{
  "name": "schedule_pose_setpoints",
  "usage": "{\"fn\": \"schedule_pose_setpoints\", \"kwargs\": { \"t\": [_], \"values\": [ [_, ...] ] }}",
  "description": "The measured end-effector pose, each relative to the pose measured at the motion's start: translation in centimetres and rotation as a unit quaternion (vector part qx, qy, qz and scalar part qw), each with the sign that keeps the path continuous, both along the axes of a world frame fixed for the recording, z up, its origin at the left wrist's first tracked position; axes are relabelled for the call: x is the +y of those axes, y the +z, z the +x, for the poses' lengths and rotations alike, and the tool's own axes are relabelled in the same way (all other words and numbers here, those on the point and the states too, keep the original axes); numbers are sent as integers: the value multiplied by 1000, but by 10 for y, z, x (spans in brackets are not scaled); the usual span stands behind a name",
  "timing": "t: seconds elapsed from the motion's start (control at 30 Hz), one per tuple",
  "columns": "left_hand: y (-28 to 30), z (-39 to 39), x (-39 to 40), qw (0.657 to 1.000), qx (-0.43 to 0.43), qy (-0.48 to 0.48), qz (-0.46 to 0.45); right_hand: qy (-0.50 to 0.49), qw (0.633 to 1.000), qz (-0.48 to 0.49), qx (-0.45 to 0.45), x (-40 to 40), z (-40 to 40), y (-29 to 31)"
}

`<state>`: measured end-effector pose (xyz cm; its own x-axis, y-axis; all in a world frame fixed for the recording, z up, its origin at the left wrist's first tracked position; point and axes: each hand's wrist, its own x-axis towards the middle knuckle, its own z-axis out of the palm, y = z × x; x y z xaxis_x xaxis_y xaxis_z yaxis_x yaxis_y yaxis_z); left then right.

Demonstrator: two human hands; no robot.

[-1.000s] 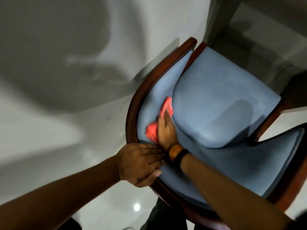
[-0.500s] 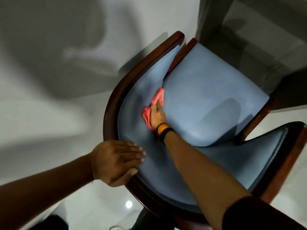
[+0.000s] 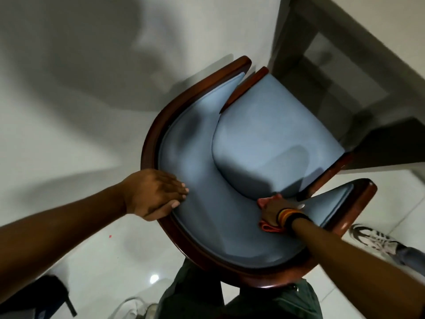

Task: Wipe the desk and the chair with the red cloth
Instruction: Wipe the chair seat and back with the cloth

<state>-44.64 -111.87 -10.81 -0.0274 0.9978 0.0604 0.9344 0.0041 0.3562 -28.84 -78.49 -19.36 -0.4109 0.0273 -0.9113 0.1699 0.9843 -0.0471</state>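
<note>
I see the red cloth (image 3: 268,226) now low on the inside of the chair (image 3: 264,125) back, toward its right arm, where 1 second ago it sat over on the left side of that padded curve. So the right hand (image 3: 272,210) has swept the cloth across the back padding in 1 long pass, and I judge that stretch of blue padding wiped. Its grip lies pressed on the cloth, though whether the fingers curl into it I cannot tell (only the back of the hand shows). The left hand (image 3: 153,194) keeps steadying the wooden rim, fingers laid flat over the edge onto the padding, holding nothing. The seat cushion and the 2 arm ends look like the chair's remaining parts. The surface (image 3: 345,31) stands just beyond the chair, and nothing here tells me if it is wiped.
</note>
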Motion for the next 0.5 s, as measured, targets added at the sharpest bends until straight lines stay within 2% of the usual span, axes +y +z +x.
{"fn": "schedule_pose_setpoints", "kwargs": {
  "t": [0.07, 0.13, 0.2, 0.27, 0.33, 0.43, 0.5],
  "values": [
    [3, 2, 3, 1000, -10, 15, -2, -92, 991, -66, 77, -34, 4, 10],
    [6, 5, 5, 1000, -13, 26, -8, -211, 952, -167, 147, -70, 7, 26],
    [9, 8, 7, 999, -5, 37, -18, -272, 919, -251, 134, -93, 18, 48],
    [10, 11, 7, 998, 6, 52, -32, -216, 927, -281, 122, -86, 42, 57],
    [12, 20, 9, 996, 26, 74, -51, -109, 948, -272, 120, -41, 63, 56],
    [15, 53, 20, 992, 42, 103, -64, 42, 980, -167, 101, 63, 50, 53],
    [13, 86, 34, 989, 33, 123, -73, 69, 992, -70, 75, 124, 23, 48]
  ]
}}
